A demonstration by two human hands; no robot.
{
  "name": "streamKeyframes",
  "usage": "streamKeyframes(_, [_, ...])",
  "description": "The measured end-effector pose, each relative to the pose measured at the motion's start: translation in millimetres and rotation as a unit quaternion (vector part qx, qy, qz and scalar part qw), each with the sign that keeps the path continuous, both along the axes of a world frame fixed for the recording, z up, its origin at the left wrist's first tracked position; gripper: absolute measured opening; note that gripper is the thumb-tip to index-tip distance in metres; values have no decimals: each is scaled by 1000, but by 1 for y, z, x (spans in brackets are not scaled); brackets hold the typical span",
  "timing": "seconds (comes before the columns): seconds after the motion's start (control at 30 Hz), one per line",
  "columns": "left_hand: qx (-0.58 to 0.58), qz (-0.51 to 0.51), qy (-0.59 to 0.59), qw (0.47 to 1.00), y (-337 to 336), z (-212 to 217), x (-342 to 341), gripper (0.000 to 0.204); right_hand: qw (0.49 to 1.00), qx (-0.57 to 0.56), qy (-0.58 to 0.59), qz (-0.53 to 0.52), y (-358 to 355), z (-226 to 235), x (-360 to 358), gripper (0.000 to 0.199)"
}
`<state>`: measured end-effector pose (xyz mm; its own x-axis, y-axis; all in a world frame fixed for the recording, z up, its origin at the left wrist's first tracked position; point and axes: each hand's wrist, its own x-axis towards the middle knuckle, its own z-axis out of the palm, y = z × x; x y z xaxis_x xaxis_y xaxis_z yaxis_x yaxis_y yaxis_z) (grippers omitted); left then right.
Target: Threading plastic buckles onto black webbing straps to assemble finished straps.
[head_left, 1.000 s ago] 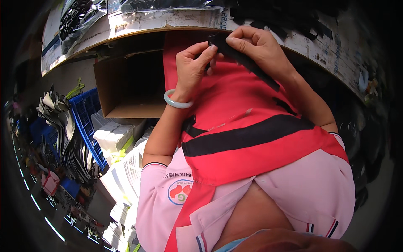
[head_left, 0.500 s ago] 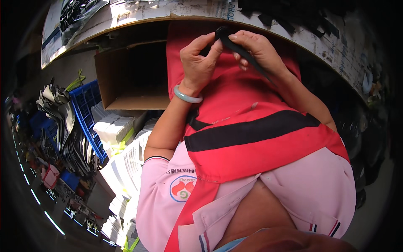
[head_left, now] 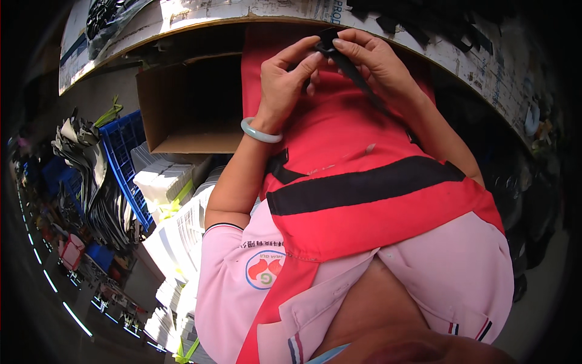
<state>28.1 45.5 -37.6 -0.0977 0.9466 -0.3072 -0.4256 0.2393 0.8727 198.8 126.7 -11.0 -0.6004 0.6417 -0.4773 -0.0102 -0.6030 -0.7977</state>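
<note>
My left hand, with a pale green bangle on its wrist, and my right hand meet just below the edge of the workbench. Together they pinch a narrow black strap-like piece. Its top end sits between the fingertips of both hands. The rest runs down under my right palm, over my red apron. How far the piece reaches is hidden by my right hand.
An open cardboard box sits under the bench at left. Beside it stand a blue plastic crate and stacks of white bundles. Black flat parts lean at far left. More black pieces lie on the bench top.
Both hands have risen toward the bench edge with the black piece, and my fingers have shifted along its top end.
</note>
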Motion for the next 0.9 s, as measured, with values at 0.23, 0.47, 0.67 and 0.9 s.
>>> streamKeyframes(0.23, [-48,27,-36,998,9,6,4,22,852,518,-49,-63,-7,5,0,7])
streamKeyframes(0.47, [22,67,86,994,4,1,4,21,958,216,-160,96,2,16,8,26])
streamKeyframes(0.67, [83,63,102,989,-2,4,9,18,978,148,-133,60,-1,9,2,26])
streamKeyframes(0.9, [174,-11,130,976,-9,0,-3,17,984,129,-78,98,7,-5,12,24])
